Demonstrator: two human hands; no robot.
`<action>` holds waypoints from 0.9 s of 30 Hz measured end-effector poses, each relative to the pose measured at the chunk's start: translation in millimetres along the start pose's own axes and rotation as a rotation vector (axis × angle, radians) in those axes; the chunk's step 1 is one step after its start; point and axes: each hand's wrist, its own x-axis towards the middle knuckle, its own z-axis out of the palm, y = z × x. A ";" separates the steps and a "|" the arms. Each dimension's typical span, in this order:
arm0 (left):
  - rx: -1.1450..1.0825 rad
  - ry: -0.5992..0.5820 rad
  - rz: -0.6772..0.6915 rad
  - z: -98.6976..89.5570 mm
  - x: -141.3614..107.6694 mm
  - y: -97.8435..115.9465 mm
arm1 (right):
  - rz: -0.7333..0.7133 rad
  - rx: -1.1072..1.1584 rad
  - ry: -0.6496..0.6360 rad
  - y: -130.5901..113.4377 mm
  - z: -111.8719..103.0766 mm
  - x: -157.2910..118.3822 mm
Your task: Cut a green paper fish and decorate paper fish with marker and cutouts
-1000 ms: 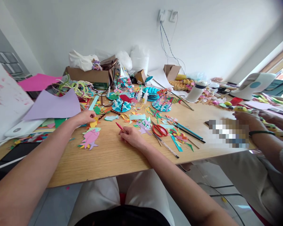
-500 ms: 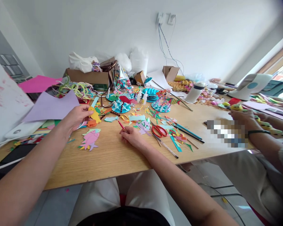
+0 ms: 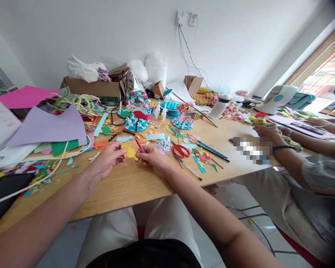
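Observation:
A yellow paper fish is pinched between the fingertips of my left hand, above the wooden table. My right hand is closed on a red pen that points up and left, and its fingers meet the fish's right end. Behind my hands lies a light blue paper fish. Red-handled scissors rest to the right of my right hand, beside paper scraps. Orange paper pieces lie left of the fish.
Purple paper and a white cable are at the left. Decorated blue discs and glue bottles stand behind. Blue pencils lie at the right, near a pixelated patch and another person's hand.
My left hand has brought the yellow fish rightward and down to my right hand, which still holds the red pen. The view has shifted, and the pink fish stack no longer shows.

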 end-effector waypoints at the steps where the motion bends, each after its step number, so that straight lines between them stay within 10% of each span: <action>1: 0.018 -0.011 -0.005 1.1 -2.1 -1.5 | 0.015 -0.015 0.024 0.2 -1.8 0.6; 12: 0.654 -0.075 0.136 -15.5 -9.1 -13.8 | 0.114 -0.722 0.072 -2.7 -22.1 -0.6; 19: 1.224 -0.351 0.674 -16.3 -14.6 -30.9 | 0.084 -0.945 0.053 -6.2 -25.4 1.1; 27: 1.331 -0.388 0.764 -15.5 -15.9 -37.0 | -0.070 -1.089 0.143 -8.4 -24.3 -5.4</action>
